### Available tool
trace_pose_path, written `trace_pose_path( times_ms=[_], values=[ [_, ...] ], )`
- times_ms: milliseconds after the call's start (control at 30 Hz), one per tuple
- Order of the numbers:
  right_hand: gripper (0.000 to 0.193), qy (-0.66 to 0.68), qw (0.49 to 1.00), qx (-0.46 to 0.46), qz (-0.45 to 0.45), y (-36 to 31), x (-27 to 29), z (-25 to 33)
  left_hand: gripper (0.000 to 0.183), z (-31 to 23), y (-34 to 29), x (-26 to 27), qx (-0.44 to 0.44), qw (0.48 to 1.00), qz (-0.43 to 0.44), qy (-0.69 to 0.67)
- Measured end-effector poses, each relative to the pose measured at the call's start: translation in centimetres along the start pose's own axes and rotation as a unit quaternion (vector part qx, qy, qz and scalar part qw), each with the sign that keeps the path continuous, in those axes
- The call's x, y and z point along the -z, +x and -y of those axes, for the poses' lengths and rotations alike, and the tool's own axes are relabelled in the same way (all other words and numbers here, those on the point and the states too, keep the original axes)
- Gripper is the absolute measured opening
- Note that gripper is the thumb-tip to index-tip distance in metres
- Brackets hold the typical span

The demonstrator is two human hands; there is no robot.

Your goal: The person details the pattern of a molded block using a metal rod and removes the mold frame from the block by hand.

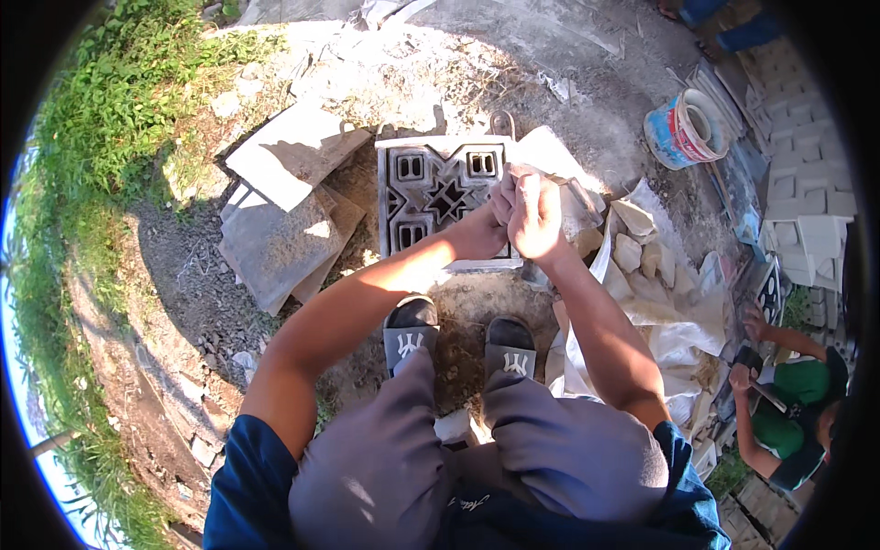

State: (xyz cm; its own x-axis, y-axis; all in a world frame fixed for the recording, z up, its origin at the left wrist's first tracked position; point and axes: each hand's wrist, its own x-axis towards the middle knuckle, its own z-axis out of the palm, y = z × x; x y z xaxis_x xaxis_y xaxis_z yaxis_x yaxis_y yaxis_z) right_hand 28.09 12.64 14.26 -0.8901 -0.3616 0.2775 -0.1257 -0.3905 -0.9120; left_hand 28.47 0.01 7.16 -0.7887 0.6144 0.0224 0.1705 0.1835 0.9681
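Observation:
A square grey mould-like frame point(386, 206) lies on the ground before my feet, with a star-shaped pattern and slotted squares inside it. Loop handles stick up from its far edge. Over its right side my two hands meet, fingers curled and close together. My left hand point(483, 229) is partly covered by my right hand point(535, 218). Whatever may be between the fingers is hidden. Just right of the hands, a pale flat piece point(554, 156) rests by the frame's far right corner.
Flat boards point(284, 238) are stacked at left. To the right lie a white sack point(678, 316) with stone-like chunks and a paint bucket point(676, 133). Pale blocks point(797, 188) are piled farther right. Another person point(788, 408) holds a dark tool at lower right.

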Motion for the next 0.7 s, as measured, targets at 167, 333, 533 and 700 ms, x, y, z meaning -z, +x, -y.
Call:
trace_pose_path(
  times_ms=[167, 333, 533, 700],
  values=[
    [0.043, -0.019, 1.0, -0.01, 0.013, -0.7, 0.9, -0.1, 0.033, -0.2, 0.0, -1.0, 0.008, 0.999, -0.04, 0.034],
    [0.038, -0.013, 1.0, -0.016, 0.02, -0.5, 0.7, -0.4, 0.031, 2.2, -0.3, -1.7, -0.074, 0.993, -0.076, -0.051],
    [0.03, -0.157, 0.987, -0.03, -0.013, -0.3, 0.1, -0.6, 0.026, 4.1, 0.1, -2.2, -0.133, 0.981, -0.116, -0.076],
    [0.031, -0.118, 0.99, -0.066, -0.043, -1.3, 0.0, 0.1, 0.031, 0.3, -0.4, -0.1, -0.063, 0.996, -0.036, -0.056]
  ],
)
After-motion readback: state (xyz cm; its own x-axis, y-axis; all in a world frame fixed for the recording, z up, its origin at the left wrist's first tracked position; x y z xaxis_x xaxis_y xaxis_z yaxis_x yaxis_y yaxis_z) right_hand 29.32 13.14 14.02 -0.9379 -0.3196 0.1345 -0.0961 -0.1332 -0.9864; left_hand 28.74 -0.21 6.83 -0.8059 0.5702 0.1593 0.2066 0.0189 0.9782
